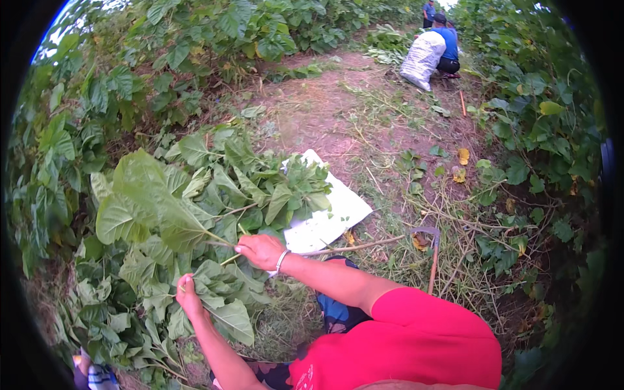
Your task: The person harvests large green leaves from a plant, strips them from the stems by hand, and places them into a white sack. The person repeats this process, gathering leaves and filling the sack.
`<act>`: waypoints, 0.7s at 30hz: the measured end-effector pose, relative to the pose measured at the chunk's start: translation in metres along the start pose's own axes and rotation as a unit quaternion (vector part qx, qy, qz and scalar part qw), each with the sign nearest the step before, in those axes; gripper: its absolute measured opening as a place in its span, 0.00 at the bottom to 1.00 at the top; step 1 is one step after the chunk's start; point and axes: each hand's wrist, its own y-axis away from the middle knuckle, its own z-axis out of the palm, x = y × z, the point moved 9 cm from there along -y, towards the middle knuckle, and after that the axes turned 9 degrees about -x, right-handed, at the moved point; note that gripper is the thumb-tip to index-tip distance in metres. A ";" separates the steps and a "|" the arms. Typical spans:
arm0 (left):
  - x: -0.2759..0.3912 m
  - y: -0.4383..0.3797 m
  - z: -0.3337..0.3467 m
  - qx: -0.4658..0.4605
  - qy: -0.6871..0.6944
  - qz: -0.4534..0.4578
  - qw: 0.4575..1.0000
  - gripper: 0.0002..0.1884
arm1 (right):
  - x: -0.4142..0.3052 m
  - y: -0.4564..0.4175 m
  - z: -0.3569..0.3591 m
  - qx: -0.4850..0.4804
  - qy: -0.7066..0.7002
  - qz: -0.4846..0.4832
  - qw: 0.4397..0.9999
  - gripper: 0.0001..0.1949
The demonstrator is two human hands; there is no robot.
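My right hand (261, 251), with a bracelet at the wrist, is closed around stems of large green leaves (161, 204) that fan out to the left. A bare woody stick (360, 246) runs right from behind that wrist; whether the hand holds it, I cannot tell. Lower and to the left, my left hand (190, 295) pinches a thin leaf stalk between thumb and finger. Leafy cut branches (229, 190) lie heaped around both hands. Under part of the heap, just beyond my right hand, a white sack (348, 207) is spread flat on the ground.
A sickle (433, 258) lies right of my arm. Farther off, a crouching person (446, 46) is beside a full sack (423, 56), near an orange rod (462, 103). Someone stands behind (428, 12). Leafy plants (531, 117) line both sides. Striped cloth (101, 378) shows lower left.
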 end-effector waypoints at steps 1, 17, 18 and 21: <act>0.004 0.000 0.002 -0.012 -0.064 0.023 0.998 0.08 | 0.006 0.000 -0.004 0.002 0.004 0.024 1.000 0.17; 0.163 0.126 0.138 -0.121 -0.548 0.254 0.788 0.08 | -0.030 0.014 -0.014 0.134 0.265 -0.134 0.945 0.09; 0.166 0.121 0.148 -0.111 -0.586 0.266 0.758 0.09 | -0.033 0.016 -0.013 0.128 0.277 -0.133 0.943 0.09; 0.164 0.089 0.156 -0.094 -0.681 0.280 0.670 0.12 | -0.037 0.019 -0.007 0.122 0.274 -0.172 0.938 0.08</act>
